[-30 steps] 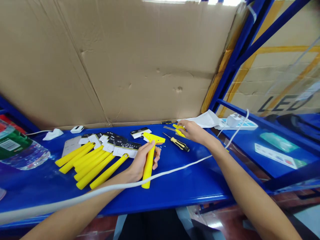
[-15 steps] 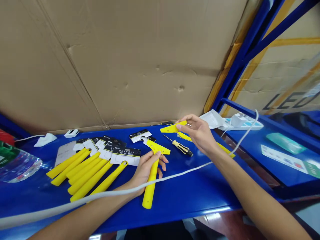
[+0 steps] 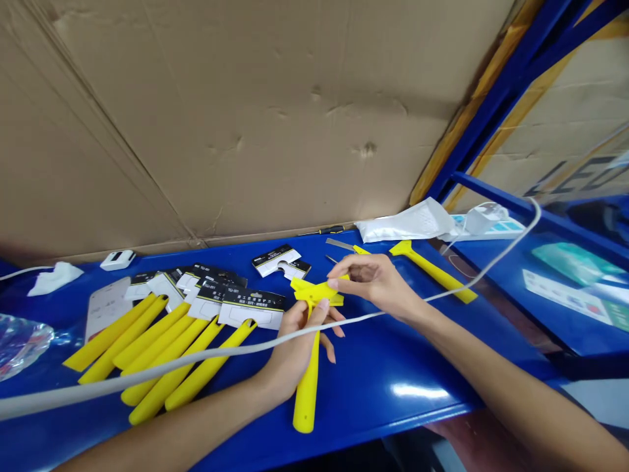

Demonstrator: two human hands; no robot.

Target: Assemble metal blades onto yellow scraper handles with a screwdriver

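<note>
My left hand [image 3: 291, 354] is closed around the neck of a yellow scraper [image 3: 306, 390], whose handle points down towards the table's front edge. Between the fingertips of my right hand [image 3: 376, 283] is a flat yellow scraper cover [image 3: 322, 292]. The cover lies at a slant across the scraper's head, and my left thumb meets it there. Whether it sits fully against the head, I cannot tell. Behind my right hand lie a thin metal blade [image 3: 339, 245] and another yellow scraper [image 3: 435, 270]. The pale-handled screwdriver is mostly hidden by that hand.
Several yellow handles [image 3: 209, 367] with black-and-white cards [image 3: 253, 308] lie at left on the blue table [image 3: 393, 419]. Two more cards [image 3: 278, 259] lie behind my hands. A white cable [image 3: 196, 359] crosses in front. White packaging [image 3: 407, 221] rests against the cardboard [image 3: 275, 131].
My right hand has come down and left, bringing the yellow cover onto the scraper's head. My left hand still grips the scraper. The view has shifted slightly.
</note>
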